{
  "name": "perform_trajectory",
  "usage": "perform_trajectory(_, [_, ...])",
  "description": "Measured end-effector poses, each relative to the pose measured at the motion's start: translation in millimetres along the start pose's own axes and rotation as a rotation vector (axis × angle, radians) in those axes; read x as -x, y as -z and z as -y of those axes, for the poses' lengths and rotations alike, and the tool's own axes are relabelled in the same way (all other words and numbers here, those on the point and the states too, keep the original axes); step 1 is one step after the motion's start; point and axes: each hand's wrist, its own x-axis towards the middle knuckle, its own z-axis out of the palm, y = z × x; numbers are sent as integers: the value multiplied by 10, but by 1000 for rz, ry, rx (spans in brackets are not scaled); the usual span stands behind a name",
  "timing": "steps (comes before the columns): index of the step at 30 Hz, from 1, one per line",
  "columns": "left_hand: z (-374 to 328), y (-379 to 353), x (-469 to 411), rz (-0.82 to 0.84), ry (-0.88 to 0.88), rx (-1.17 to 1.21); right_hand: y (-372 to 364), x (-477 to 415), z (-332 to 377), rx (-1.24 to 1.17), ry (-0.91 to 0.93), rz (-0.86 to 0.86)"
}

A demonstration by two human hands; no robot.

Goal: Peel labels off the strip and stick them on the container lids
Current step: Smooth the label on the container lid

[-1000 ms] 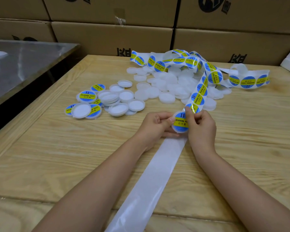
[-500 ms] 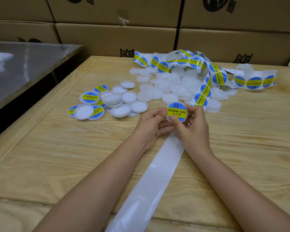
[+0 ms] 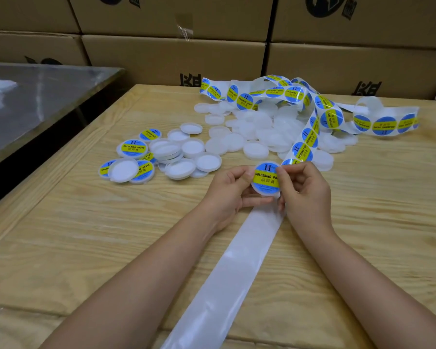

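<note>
— What's on the far left?

— A steel-topped table, just beside the wooden table the person works at. On the wood, left of the hands, lies a small heap of finished lids with blue and yellow labels up, mixed with upturned lids showing their white insides.

— And the left hand?

— The left hand is curled around the left side of one lid. Its thumb is on the left rim and its fingers are tucked underneath. It's a close grip, not a wide one.

— Where is that lid?

— Held between the two hands just above the table, tilted toward the camera. A round label reading "SOLDERING PA…" covers its top.

— And the right hand?

— The right hand pinches the lid's right edge, thumb and forefinger close together over the end of the label text. The other fingers are loosely curled behind.

— The strip?

— The label strip climbs from behind the right hand's fingers toward the back right, looping over a heap of plain lids. The bare backing runs from under the hands to the near edge.

— Behind all that?

— Stacked cardboard boxes.
</note>
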Motion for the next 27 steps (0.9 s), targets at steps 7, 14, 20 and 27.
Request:
perform_trajectory(7, [-1,-3,2,-35,1,-8,-58,49,20,169,95,55])
perform_trajectory(14, [-19,4,13,-231,-128,-103,-22,14,4,208,80,90])
perform_trajectory(20, [-171,389,39,-633,-825,-1138,154,-112,-136,594,94,165])
perform_trajectory(27, [-221,688,-8,-678,-758,-1622,172,-93,-182,801,105,218])
